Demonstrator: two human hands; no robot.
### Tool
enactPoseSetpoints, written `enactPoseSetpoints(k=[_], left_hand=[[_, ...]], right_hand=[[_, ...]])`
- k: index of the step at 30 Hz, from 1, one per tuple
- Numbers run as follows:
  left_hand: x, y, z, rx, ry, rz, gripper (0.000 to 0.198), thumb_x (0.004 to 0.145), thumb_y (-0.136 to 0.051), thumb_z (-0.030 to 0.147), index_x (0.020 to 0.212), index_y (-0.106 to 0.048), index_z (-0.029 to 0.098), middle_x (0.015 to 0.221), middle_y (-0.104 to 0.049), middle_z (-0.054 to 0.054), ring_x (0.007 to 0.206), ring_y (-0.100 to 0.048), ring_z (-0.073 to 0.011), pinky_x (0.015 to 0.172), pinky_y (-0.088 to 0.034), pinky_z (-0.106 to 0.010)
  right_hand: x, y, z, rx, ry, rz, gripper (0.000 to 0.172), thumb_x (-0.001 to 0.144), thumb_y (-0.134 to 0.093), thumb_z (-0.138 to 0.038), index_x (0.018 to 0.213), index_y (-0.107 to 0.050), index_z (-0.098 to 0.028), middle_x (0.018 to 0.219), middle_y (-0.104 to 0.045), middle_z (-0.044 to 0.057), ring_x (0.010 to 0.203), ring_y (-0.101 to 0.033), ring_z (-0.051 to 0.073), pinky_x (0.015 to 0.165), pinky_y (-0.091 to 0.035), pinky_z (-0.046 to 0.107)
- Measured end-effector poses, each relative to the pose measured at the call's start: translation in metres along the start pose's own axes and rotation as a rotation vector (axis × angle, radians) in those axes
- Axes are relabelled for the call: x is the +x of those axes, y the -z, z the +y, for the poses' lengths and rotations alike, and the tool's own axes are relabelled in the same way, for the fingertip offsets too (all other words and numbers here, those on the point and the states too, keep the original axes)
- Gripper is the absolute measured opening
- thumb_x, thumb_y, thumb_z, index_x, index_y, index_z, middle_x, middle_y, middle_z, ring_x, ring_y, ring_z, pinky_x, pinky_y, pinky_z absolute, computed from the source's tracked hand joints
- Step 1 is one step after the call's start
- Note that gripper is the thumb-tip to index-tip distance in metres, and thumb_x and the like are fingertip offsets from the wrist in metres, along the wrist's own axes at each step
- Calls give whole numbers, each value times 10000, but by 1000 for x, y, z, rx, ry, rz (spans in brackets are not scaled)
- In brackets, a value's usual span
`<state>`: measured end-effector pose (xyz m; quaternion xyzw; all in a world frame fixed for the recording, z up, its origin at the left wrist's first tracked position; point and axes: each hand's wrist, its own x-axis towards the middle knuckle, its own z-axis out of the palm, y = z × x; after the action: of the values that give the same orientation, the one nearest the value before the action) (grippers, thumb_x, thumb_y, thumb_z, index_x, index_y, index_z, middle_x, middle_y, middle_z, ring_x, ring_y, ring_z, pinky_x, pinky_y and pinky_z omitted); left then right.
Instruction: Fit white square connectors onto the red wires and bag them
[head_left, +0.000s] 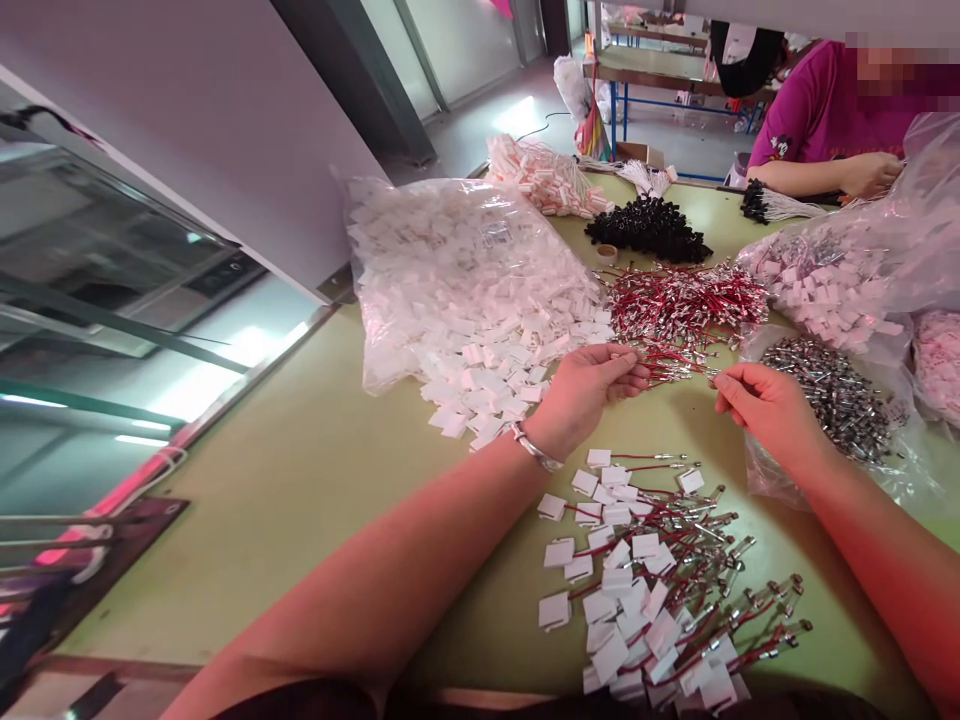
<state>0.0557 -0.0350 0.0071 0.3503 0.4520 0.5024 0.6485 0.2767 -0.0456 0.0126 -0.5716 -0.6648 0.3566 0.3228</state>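
My left hand has its thumb and fingers pinched together at the near edge of a pile of short red wires with silver metal ends. Whatever sits between those fingertips is hard to make out against the wires. Just to the right, my right hand pinches the metal end of a thin red wire. Below both hands lie finished-looking pieces: white plastic housings on red wires with glass-tube fuses at the other end. A bag of loose fuses lies beside my right hand.
A large clear bag spills white plastic housings to the left. Behind the wires are black parts, a tape roll and pale pink parts with white wires. A co-worker sits across the green table, behind another bag.
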Motion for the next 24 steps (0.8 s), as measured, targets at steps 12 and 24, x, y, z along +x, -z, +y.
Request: enactPoseSetpoints(k=[12, 24], left_hand=[[-15, -19, -14, 156, -160, -88, 114, 802, -677, 248, 755, -719, 154, 736, -722, -36, 698, -659, -118, 765, -559, -296], [23, 48, 32, 1328, -584, 186, 194, 846, -568, 175, 822, -760, 164, 869, -710, -89, 833, -629, -208, 807, -486, -339]], right_hand=[[-7, -17, -14, -126, 145, -125, 130, 837, -574, -300, 880, -664, -217, 853, -710, 40, 769, -637, 187, 698, -487, 334], [-8, -11, -9, 182, -16, -74, 250, 866, -539, -390, 1004, -634, -205, 700, -625, -1, 505, -432, 101, 455, -323, 242]])
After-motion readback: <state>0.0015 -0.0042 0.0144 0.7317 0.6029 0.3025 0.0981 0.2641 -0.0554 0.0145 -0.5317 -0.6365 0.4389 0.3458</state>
